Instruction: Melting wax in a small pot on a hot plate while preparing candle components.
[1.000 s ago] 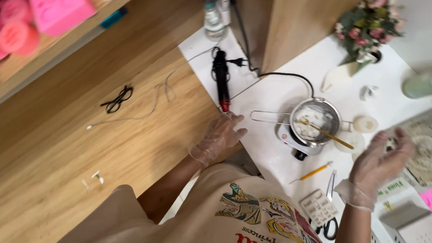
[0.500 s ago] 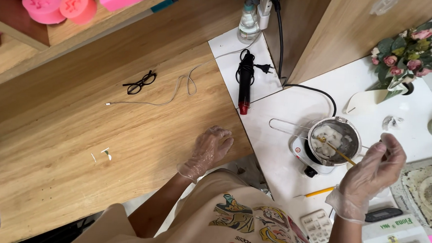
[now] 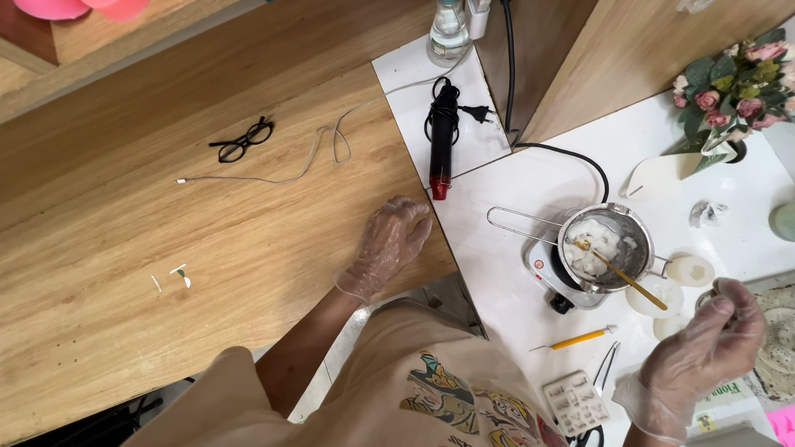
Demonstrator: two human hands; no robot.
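A: Stick (image 3: 620, 273) in the metal pot (image 3: 607, 245) slants, its free end toward the right hand (image 3: 706, 353), just short of those fingers.
B: Fingers?
A: Right curled, grip unclear. Left hand (image 3: 387, 244) flat, spread on the wooden tabletop (image 3: 143, 237) edge; open wood beyond it.

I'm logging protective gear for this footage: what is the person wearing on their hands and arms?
Both the left hand and the right hand wear thin, clear, crinkly disposable gloves that end at the wrists. The forearms are bare. A cream short-sleeved shirt with a colourful cartoon print covers the upper arms.
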